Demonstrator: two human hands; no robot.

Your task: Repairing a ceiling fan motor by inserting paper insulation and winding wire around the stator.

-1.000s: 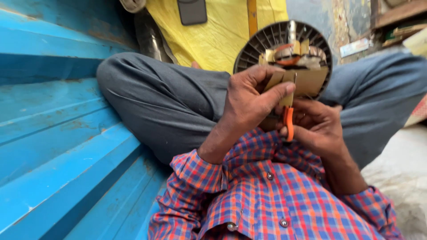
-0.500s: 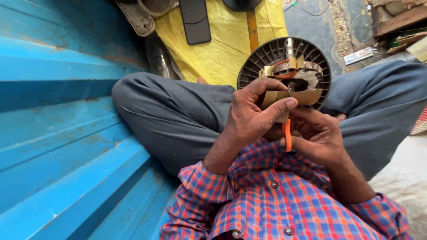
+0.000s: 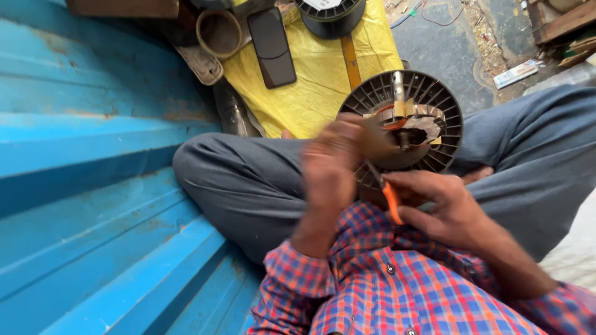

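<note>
Clearly both hands: left hand (image 3: 332, 167) raised, blurred; right hand (image 3: 444, 201) grips orange tool (image 3: 391, 201).

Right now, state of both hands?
Left hand: blurred, at the fan rotor; grip cannot be told.
Right hand: closed on orange-handled tool.

The left hand (image 3: 332, 162) is smeared by motion blur, so its fingers cannot be told apart, nor whether they grip anything; it hides the lower left rim of the finned rotor (image 3: 406, 124). The orange-handled tool (image 3: 390, 201) shows only a strip of handle; its tip is blurred and its far end is buried in the right hand (image 3: 442, 208). The wire spool (image 3: 329, 13) and the brown ring (image 3: 218, 32) are cut by the top edge.
</note>
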